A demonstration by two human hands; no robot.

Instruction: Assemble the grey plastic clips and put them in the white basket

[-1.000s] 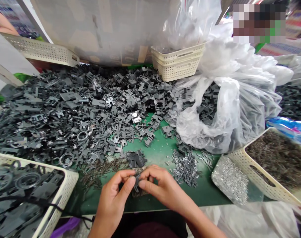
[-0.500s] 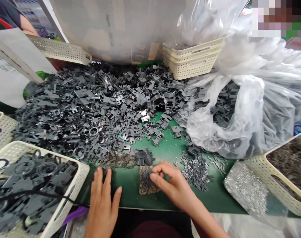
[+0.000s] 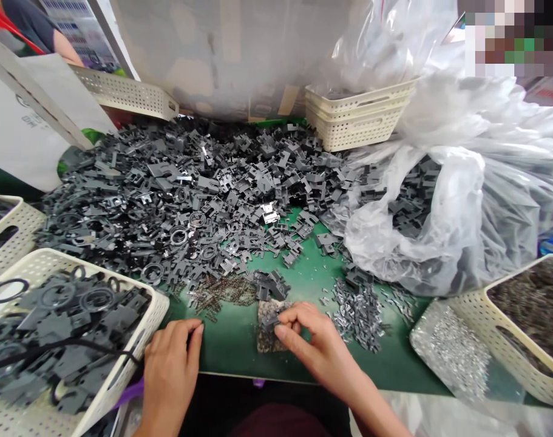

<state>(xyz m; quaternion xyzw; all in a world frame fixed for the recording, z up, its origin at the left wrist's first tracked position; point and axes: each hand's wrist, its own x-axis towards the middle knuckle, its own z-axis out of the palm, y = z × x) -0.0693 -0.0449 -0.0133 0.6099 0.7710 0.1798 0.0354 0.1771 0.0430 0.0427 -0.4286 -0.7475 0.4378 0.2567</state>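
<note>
My right hand (image 3: 315, 340) pinches a small dark grey plastic part (image 3: 271, 321) between thumb and fingertips. It holds the part over a rough speckled block (image 3: 266, 345) near the table's front edge. Beside the white basket of grey parts (image 3: 160, 303), my left hand (image 3: 173, 358) is curled, thumb tip against the index finger; whatever it may hold is hidden. Just behind the block sits a little cluster of grey plastic parts (image 3: 271, 285). Small brownish springs (image 3: 224, 292) lie spread to the left of that cluster. Right of my right hand is a heap of small grey pieces (image 3: 359, 315).
A large pile of grey plastic parts (image 3: 203, 188) covers the back of the green table (image 3: 230, 352). At right are a clear plastic bag (image 3: 458, 218), a bag of tiny shiny pieces (image 3: 458, 346) and a basket of brownish pieces (image 3: 495, 315). Stacked baskets (image 3: 358, 124) stand behind.
My left hand has drawn back left toward the basket, and its spread fingers have curled closed. My right hand stays at the block with the grey part. The view has shifted slightly.
</note>
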